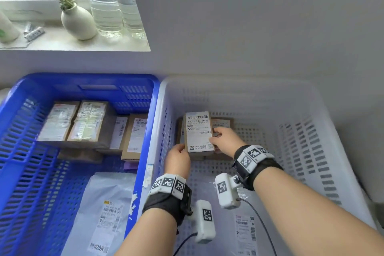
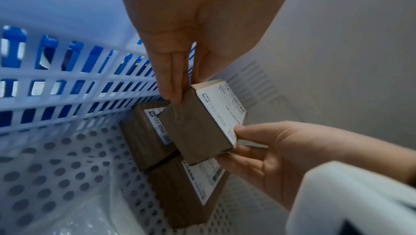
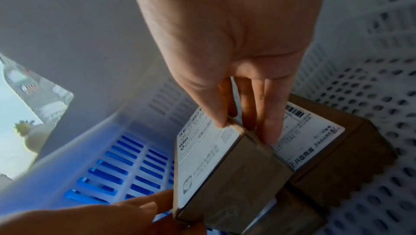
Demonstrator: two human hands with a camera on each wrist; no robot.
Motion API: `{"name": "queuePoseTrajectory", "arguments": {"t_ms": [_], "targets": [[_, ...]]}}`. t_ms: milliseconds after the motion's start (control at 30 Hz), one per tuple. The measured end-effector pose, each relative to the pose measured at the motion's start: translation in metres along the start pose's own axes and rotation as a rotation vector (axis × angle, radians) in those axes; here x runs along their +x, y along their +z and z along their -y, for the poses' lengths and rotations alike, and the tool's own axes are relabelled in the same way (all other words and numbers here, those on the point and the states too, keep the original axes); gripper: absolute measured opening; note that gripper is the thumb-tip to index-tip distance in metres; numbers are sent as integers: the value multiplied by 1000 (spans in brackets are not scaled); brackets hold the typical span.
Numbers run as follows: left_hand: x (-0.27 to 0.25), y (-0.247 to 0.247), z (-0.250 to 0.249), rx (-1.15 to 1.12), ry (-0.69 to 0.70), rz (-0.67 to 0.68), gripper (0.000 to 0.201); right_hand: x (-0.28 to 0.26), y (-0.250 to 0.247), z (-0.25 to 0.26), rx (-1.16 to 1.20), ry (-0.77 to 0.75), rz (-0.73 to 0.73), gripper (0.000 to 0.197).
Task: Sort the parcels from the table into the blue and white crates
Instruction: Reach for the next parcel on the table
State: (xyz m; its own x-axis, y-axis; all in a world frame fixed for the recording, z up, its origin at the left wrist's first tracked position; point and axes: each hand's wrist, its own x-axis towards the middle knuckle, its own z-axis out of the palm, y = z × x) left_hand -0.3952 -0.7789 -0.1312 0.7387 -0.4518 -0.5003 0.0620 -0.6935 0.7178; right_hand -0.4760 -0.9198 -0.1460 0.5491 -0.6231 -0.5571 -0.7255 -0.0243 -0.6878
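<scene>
Holding one small box over the white crate, both hands pinch it: left hand at the near left corner, right hand on the right edge, thumb on top and fingers down the side. Label faces up. Box sits above three more boxes on the crate floor at the far left; one flat mailer lies near. Blue crate, touching the white one on its left, has at least four boxes stacked at the far end, one grey mailer near. Windowsill behind: one vase, two water bottles.
</scene>
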Motion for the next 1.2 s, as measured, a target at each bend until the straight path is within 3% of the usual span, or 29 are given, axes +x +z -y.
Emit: {"name": "queuePoseTrajectory", "arguments": {"t_ms": [67, 233, 433, 667, 800, 1200], "targets": [[8, 4, 4, 17, -5, 37, 35, 11, 3, 0, -34, 10, 11, 20], [18, 13, 8, 24, -28, 43, 43, 22, 11, 6, -22, 67, 30, 55], [23, 15, 13, 72, 51, -81, 44, 36, 22, 13, -17, 50, 40, 57], [26, 17, 21, 125, 83, -38, 49, 43, 27, 17, -146, -10, 36, 60], [22, 15, 18, 148, 70, -4, 48, 32, 19, 14, -275, -43, 34, 60], [-47, -35, -43, 303, 260, 88, 52, -70, -33, 38, -172, -8, -78, 46]]}}
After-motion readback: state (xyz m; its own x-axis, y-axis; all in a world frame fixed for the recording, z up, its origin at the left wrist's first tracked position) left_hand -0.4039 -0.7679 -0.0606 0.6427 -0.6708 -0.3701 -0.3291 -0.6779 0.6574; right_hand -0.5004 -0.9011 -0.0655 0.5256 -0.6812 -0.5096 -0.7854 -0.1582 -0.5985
